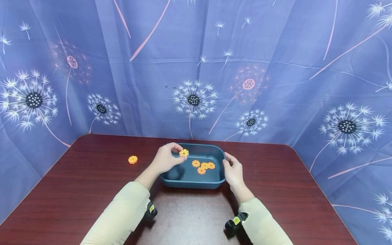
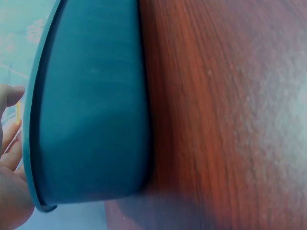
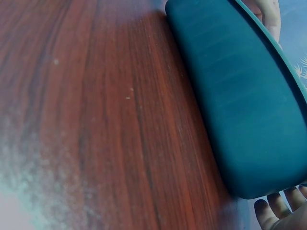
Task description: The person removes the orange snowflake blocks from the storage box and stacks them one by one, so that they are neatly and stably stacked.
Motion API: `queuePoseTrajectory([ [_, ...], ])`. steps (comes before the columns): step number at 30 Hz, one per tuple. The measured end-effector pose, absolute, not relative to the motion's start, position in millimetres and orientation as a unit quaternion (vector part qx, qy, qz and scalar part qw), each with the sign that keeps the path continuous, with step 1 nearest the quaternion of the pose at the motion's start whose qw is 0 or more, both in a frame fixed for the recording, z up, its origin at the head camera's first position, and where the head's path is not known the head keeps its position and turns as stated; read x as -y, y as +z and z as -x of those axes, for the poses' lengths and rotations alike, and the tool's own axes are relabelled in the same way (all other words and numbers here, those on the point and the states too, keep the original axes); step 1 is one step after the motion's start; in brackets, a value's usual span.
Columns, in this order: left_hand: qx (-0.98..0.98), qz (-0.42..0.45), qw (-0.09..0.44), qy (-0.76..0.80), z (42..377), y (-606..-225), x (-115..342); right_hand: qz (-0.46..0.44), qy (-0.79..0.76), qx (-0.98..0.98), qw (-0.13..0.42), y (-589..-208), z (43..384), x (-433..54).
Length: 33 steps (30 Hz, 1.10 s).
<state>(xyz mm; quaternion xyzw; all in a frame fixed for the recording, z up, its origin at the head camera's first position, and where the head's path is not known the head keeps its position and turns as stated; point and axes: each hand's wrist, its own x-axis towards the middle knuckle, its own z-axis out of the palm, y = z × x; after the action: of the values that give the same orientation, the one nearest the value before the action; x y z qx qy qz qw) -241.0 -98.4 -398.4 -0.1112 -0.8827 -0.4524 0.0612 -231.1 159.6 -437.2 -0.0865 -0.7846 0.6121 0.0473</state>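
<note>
My left hand [image 1: 167,158] pinches an orange flower-shaped plastic disc [image 1: 183,153] between thumb and fingers, above the left part of a dark teal basin [image 1: 191,184]. The left wrist view shows that disc [image 2: 18,113] edge-on behind the rim. Several more orange discs [image 1: 201,170] lie inside on the basin floor, some overlapping. At the right end, my right hand [image 1: 234,171] holds the rim, its thumb at the top edge. In the right wrist view, the right hand's fingers [image 3: 279,207] lie against the outer end wall.
Left of the basin, another orange disc or small pile [image 1: 133,160] lies on the dark red wooden table [image 1: 275,177]. A blue curtain [image 1: 147,95] with dandelion prints hangs behind the table and on both sides. Each sleeve carries a wrist camera [image 1: 235,223].
</note>
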Motion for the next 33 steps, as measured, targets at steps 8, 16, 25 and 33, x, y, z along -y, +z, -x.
queuePoseTrajectory([
  [8, 0.887, 0.097, 0.057, -0.448, 237.6, -395.0, 111.0, 0.086, 0.616, 0.782, 0.045, -436.5, 231.3, -160.2],
  [16, 0.89, 0.086, 0.067, -0.443, 233.6, -393.1, 122.7, 0.087, 0.611, 0.785, 0.046, -437.3, 232.1, -160.6],
  [25, 0.893, 0.074, 0.072, -0.438, 235.2, -397.3, 137.2, 0.086, 0.612, 0.785, 0.048, -437.4, 231.6, -160.3],
  [33, 0.9, 0.066, 0.086, -0.422, 235.9, -401.6, 153.4, 0.083, 0.613, 0.784, 0.048, -436.0, 230.4, -160.2],
])
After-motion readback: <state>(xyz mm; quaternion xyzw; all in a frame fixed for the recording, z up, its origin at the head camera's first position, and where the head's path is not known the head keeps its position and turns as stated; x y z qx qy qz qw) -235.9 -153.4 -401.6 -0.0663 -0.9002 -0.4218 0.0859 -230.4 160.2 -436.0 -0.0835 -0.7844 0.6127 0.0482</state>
